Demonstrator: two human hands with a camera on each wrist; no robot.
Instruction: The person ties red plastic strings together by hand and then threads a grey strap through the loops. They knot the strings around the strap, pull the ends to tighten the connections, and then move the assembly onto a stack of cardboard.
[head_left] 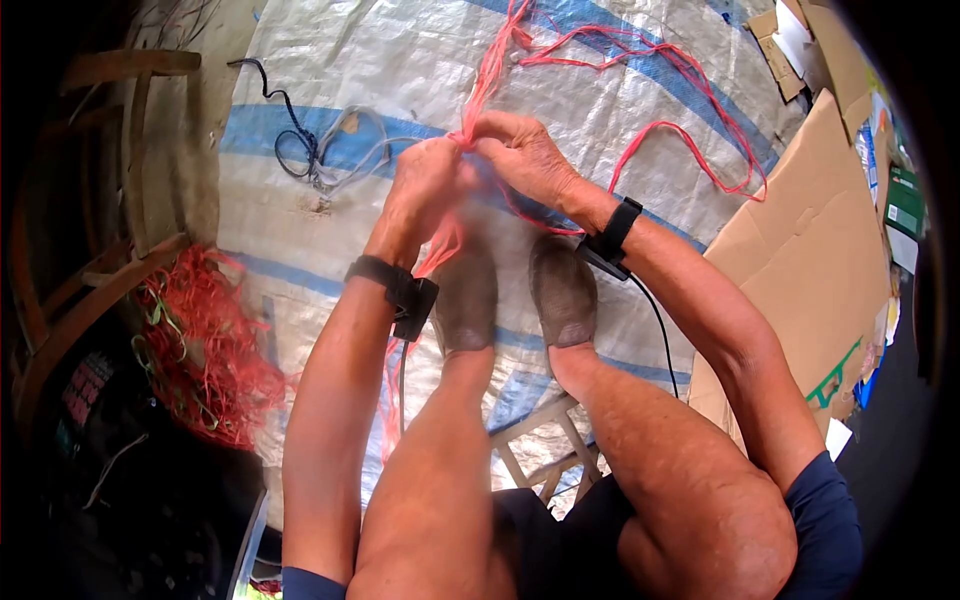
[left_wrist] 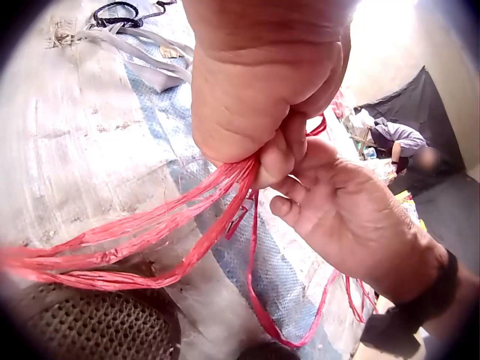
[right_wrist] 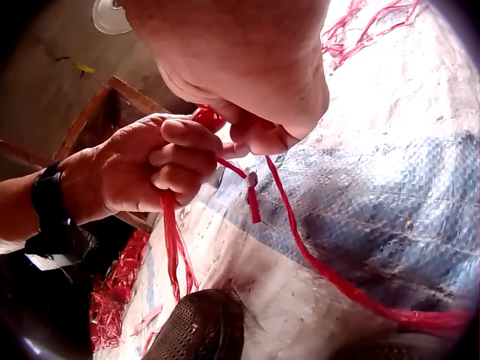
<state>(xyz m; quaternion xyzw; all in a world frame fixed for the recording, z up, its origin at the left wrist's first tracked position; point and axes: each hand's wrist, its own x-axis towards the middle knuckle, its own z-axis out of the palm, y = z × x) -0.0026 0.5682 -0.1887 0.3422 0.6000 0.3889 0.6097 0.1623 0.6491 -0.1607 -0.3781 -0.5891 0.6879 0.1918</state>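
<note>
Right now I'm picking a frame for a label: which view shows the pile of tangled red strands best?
The head view: the pile of tangled red strands lies at its left, broad and mostly unobstructed. The right wrist view shows a smaller portion near its lower left; I can't make it out in the left wrist view.

Thin red strands (head_left: 488, 75) run bunched through the left hand (head_left: 428, 180), trailing loosely either side.
</note>
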